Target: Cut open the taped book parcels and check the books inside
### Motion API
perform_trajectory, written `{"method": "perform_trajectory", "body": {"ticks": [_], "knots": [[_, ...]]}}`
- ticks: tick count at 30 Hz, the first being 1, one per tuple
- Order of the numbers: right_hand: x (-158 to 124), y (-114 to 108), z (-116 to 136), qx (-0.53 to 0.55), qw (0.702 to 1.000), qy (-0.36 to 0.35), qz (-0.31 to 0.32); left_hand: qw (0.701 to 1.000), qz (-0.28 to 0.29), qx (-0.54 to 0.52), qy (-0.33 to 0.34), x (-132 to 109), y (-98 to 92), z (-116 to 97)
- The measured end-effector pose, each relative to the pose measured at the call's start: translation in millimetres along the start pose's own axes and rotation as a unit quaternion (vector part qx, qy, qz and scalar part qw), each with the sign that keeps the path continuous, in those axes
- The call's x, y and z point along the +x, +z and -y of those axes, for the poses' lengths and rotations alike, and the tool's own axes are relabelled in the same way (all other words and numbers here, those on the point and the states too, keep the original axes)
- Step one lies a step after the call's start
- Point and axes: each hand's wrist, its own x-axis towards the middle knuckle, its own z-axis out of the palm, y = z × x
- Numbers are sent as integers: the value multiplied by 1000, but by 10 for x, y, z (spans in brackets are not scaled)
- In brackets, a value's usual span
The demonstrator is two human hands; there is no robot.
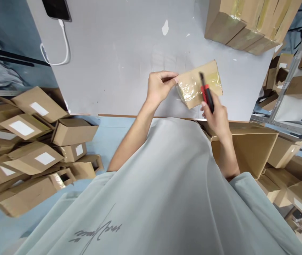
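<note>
A small brown cardboard box (190, 76) with shiny clear tape lies near the front edge of the white table (108, 71). My left hand (160, 85) pinches the box's left corner between thumb and fingers. In my right hand (216, 115) is a red and black utility knife (206, 95), its dark tip pointing away from me over the taped face. From this angle I cannot tell whether the blade touches the tape. My right fingers wrap round the knife's handle.
Taped boxes (246, 28) stand at the table's back right. A phone (57, 9) with a white cable (67, 46) lies at back left. Many cartons (31, 141) are heaped on the left. An open carton (252, 147) stands below the table's right front edge, beside shelving (286, 88).
</note>
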Motion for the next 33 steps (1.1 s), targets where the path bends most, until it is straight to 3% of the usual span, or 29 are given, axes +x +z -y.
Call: {"method": "perform_trajectory", "body": {"ticks": [3,9,28,33], "knots": [[-47,131,136,-2,998,-19,61,998,-29,-17,-44,13,11,-155],[51,235,223,-32,998,-32,53,994,-70,-25,-86,2,47,-413],[72,143,476,-112,990,-17,82,993,-74,-18,-88,16,66,-406],[40,238,702,-185,979,32,76,992,-75,-31,-94,12,77,-436]]}}
